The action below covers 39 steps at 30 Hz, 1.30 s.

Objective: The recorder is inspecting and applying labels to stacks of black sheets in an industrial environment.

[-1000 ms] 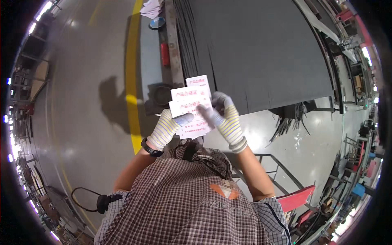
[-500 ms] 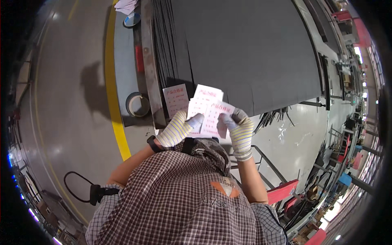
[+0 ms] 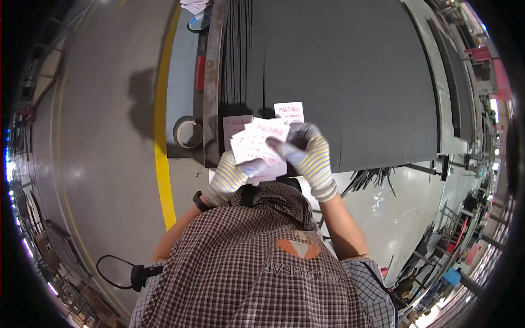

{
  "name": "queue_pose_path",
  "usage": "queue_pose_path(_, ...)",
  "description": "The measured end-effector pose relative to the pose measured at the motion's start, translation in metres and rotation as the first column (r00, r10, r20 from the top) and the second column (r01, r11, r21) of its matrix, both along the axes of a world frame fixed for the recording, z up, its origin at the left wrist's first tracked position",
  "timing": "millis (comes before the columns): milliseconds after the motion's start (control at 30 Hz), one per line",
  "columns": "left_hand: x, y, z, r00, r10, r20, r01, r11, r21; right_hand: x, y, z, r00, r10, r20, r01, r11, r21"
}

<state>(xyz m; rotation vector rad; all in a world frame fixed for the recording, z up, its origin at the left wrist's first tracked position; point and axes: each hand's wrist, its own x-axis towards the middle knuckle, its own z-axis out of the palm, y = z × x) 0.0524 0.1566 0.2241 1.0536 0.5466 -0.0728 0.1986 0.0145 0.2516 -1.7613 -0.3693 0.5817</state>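
Note:
Both my hands wear striped knit gloves with grey fingertips. My left hand [image 3: 227, 176] is closed around a fanned stack of white paper slips [image 3: 254, 143] with red print, its thumb lying across the lower part. My right hand [image 3: 310, 158] pinches at the right side of the same stack, thumb on the top slip. Just beyond its fingers a single white slip [image 3: 288, 111] shows against the black sheet; whether those fingers hold it or it lies there, I cannot tell. Another slip [image 3: 236, 124], in shadow, lies on black strips behind the stack.
A large black sheet stack [image 3: 350, 76] fills the area ahead, with a metal bar [image 3: 213, 82] along its left. Beside the bar are a tape roll [image 3: 188, 133], a second roll [image 3: 199, 22] and a red object [image 3: 200, 72]. Loose black strips [image 3: 369, 179] hang at the near right edge.
My right hand has moved left and up onto the stack, bringing its slip over the others. A separate slip now shows beyond the right fingers. The whole view has shifted slightly.

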Motion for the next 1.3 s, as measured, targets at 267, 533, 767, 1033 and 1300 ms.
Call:
queue_pose_path(267,0.047,-0.053,0.0,0.978,0.206,0.001,-0.206,0.977,-0.061,0.028,-0.056,0.003,0.971,-0.028,-0.239,0.047,0.996,0.073)
queue_pose_path(533,0.066,-0.098,0.02,0.961,0.224,-0.162,-0.224,0.974,0.02,0.13,-0.088,-0.043,0.932,-0.04,0.36,0.063,0.997,-0.051)
queue_pose_path(767,0.084,-0.119,-0.01,0.995,0.069,-0.069,-0.06,0.991,0.117,0.091,-0.108,-0.03,0.996,0.055,-0.071,-0.043,0.985,0.166)
queue_pose_path(1033,0.108,-0.137,-0.022,0.985,0.148,-0.088,-0.14,0.986,0.096,0.112,-0.146,-0.031,0.989,-0.012,-0.15,0.029,0.993,0.111)
queue_pose_path(1300,0.13,-0.162,-0.009,0.997,0.046,-0.06,-0.043,0.998,0.046,0.181,-0.169,-0.059,0.75,0.017,0.662,0.163,0.964,-0.209)
